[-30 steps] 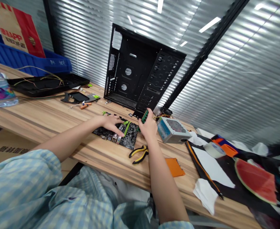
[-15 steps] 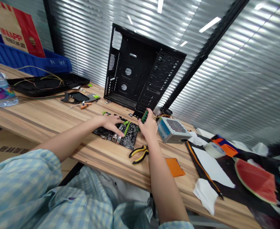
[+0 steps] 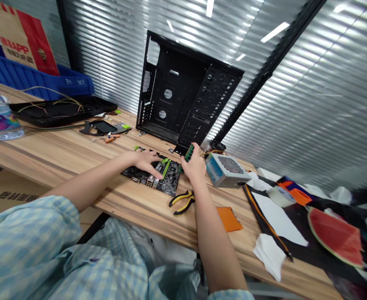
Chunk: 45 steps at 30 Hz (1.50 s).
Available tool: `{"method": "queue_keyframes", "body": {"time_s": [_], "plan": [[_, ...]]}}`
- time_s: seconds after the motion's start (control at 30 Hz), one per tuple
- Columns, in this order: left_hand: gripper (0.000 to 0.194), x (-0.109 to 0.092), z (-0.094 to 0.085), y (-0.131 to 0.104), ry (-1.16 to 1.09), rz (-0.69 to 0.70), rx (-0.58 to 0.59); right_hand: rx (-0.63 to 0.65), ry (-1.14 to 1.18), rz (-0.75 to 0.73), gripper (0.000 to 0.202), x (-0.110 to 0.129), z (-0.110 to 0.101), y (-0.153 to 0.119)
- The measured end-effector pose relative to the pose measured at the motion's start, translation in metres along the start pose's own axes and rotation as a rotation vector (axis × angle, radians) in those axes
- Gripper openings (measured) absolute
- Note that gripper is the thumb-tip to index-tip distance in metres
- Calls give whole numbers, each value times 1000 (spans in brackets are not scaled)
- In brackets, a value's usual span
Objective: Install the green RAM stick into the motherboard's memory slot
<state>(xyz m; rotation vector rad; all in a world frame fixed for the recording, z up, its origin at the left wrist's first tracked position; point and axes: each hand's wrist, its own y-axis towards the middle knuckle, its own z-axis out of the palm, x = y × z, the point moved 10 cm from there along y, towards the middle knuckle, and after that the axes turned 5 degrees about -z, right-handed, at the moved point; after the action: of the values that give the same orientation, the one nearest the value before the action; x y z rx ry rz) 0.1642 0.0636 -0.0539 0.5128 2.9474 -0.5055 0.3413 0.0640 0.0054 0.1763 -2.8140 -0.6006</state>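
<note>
A black motherboard (image 3: 172, 177) with bright green slots lies flat on the wooden table. My left hand (image 3: 146, 161) rests over its left part, fingers spread, thumb beside the green memory slot (image 3: 166, 168). Between the thumb and fingers of my right hand (image 3: 195, 163) is a green RAM stick (image 3: 188, 153), held upright just past the board's right edge. Part of the stick is hidden by the hand. Yellow-and-black pliers (image 3: 182, 202) lie in front of the board, close to my right forearm.
An open black computer case (image 3: 183, 91) stands behind the board. To the right are a power supply (image 3: 226, 170), an orange drive (image 3: 229, 219) and a watermelon slice (image 3: 335, 237). Leftward are a black panel (image 3: 63, 111), a blue bin (image 3: 67, 83) and a water bottle (image 3: 0, 116).
My right hand with the RAM stick has shifted very slightly. My left hand and everything on the table stay where they were.
</note>
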Motion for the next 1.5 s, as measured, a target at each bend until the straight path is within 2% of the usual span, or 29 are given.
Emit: {"method": "queue_keyframes", "body": {"time_s": [0.37, 0.57, 0.67, 0.87, 1.5], "plan": [[109, 1, -1, 0, -20, -1, -2, -26, 3, -43, 52, 4, -4, 2], [109, -1, -1, -2, 11, -7, 10, -165, 86, -110, 42, 8, -15, 3], [108, -1, 0, -1, 21, -1, 14, -220, 111, -99, 38, 5, -20, 3], [107, 1, 0, 1, 15, 6, 5, -190, 129, -26, 36, -2, -17, 4], [107, 4, 2, 4, -15, 15, -18, -252, 92, -41, 37, 2, -25, -2]]}}
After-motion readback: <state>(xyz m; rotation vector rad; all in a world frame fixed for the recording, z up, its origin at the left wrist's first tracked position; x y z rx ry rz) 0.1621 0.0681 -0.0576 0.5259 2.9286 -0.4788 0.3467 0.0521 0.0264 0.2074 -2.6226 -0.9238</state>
